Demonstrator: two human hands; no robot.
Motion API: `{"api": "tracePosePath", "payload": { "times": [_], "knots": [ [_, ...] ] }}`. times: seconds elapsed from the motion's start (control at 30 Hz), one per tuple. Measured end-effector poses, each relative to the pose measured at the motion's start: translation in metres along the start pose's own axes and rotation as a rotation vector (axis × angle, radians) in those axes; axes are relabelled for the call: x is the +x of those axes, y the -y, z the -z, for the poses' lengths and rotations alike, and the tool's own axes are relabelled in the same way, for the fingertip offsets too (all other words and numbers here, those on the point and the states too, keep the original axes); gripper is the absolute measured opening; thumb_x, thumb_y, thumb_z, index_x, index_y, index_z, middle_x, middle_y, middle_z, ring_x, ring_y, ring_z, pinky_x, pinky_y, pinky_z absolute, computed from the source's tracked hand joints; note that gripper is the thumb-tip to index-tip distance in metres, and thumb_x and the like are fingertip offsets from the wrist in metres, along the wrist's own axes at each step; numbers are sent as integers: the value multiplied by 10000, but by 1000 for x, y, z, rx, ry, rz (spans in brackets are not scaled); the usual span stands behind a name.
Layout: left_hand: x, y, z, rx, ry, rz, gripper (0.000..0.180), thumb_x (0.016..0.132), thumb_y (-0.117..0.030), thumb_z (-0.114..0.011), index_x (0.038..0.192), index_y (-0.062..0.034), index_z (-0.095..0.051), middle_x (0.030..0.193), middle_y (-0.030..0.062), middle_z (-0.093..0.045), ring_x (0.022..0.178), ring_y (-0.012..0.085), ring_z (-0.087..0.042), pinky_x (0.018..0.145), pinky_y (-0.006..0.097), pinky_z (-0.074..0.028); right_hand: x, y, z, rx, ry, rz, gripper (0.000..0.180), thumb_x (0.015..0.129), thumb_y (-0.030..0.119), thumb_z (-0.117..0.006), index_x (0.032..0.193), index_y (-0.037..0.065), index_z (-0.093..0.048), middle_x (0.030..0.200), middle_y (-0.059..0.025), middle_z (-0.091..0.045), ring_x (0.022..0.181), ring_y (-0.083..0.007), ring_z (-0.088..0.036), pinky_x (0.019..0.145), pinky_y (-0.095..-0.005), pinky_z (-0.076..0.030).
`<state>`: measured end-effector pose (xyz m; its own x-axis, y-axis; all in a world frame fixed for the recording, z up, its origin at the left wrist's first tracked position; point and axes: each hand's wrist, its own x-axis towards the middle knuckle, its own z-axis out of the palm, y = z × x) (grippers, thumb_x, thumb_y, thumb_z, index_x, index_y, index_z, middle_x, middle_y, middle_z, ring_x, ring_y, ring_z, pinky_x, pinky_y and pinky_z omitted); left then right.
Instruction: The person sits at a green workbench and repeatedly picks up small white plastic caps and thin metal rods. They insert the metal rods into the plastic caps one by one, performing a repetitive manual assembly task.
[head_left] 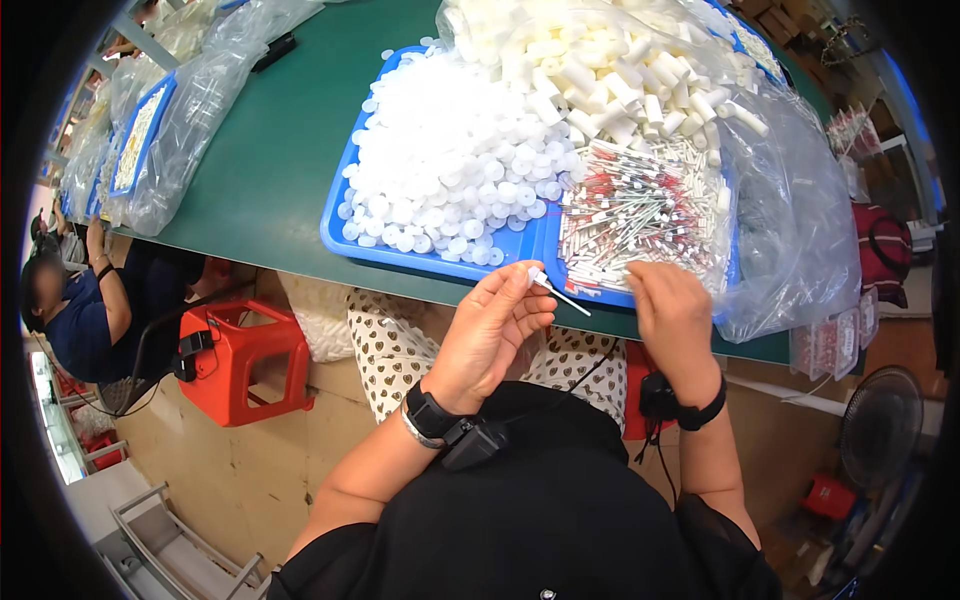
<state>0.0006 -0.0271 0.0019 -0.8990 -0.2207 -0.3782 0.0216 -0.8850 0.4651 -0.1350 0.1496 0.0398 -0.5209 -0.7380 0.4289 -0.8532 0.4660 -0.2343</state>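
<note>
My left hand [498, 325] is closed in a pinch just in front of the blue tray [340, 225]. Between its thumb and forefinger is a thin white stick [568, 299] with a small white piece at its upper end. My right hand [675, 315] hovers at the tray's near right edge, its fingertips drawn together beside a pile of white sticks [585, 245]; whatever they hold is hidden. Red-and-white pieces with thin stems [645, 205] lie on top of that pile. Translucent white discs [450, 150] are heaped in the tray's left part.
Behind the sticks, cream foam cylinders [600, 75] spill from a clear plastic bag [790, 230]. The tray rests on a green table [260, 170]. A red stool [250, 360] and a seated person [90, 310] are at the left. A fan [882, 425] stands at the right.
</note>
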Motion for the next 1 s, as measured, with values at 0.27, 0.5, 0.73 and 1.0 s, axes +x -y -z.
{"api": "tracePosePath", "payload": {
  "times": [0.27,0.5,0.73,1.0],
  "knots": [
    [-1,1,-8,43,50,62,336,1000,-224,-550,1256,-6,-535,1085,133,-659,1001,205,-663,864,309,-548,-1,-20,-6,-286,218,15,73,716,-25,-577,700,39,-546,755,-117,-550,648,-295,-576,617,-400,-464],
    [-3,-3,-10,42,5,32,368,1007,-186,-524,1320,3,-483,1102,142,-645,1019,218,-659,890,322,-540,4,-15,3,-118,66,43,73,780,-7,-633,796,22,-568,738,-105,-550,540,-259,-570,514,-366,-464],
    [-3,-7,-21,5,33,-27,370,1013,-203,-516,1315,7,-477,1061,140,-641,1025,223,-658,889,318,-559,-2,14,9,492,62,-85,137,789,-48,-664,884,8,-581,744,-85,-627,530,-165,-630,478,-284,-477],
    [-2,-3,-19,25,26,-30,356,1017,-194,-504,1309,8,-477,1063,145,-638,1033,226,-657,893,314,-559,-1,19,11,474,65,-2,153,780,-59,-670,890,-2,-580,761,-90,-625,587,-183,-649,520,-287,-502]
  ]
}}
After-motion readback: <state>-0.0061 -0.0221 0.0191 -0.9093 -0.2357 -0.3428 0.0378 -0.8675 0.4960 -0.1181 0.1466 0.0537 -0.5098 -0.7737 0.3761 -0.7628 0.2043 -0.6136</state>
